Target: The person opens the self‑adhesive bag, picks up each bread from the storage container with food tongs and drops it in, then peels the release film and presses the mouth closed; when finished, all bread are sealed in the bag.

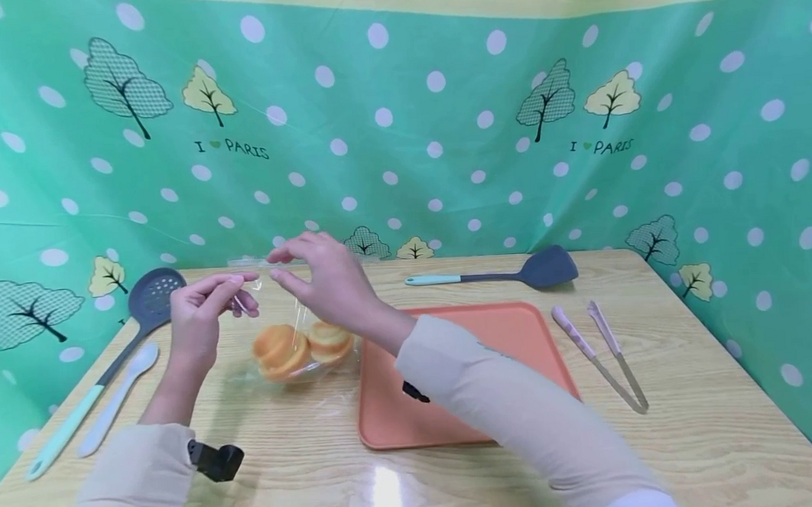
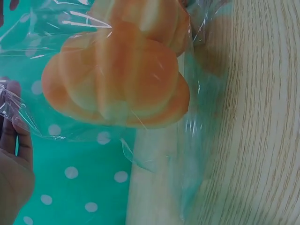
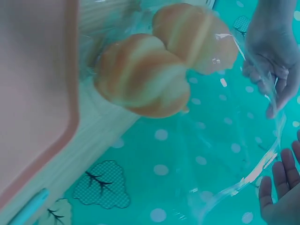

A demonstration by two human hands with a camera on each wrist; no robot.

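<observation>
Buns [image 1: 280,353] in bag [image 1: 299,314], left of tray [image 1: 400,407]; turner [image 1: 548,267] behind tray; tongs [image 1: 620,359] right.

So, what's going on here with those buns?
A person's left hand is pinching the top of a clear plastic bag with golden-brown bread buns inside. Their right hand is by the bag's top edge with its fingers apart; I can't tell if it touches the plastic. The buns are in the bag, to the left of a flat salmon-pink tray. Metal tongs with pale purple handles lie on the tray's other side.
</observation>
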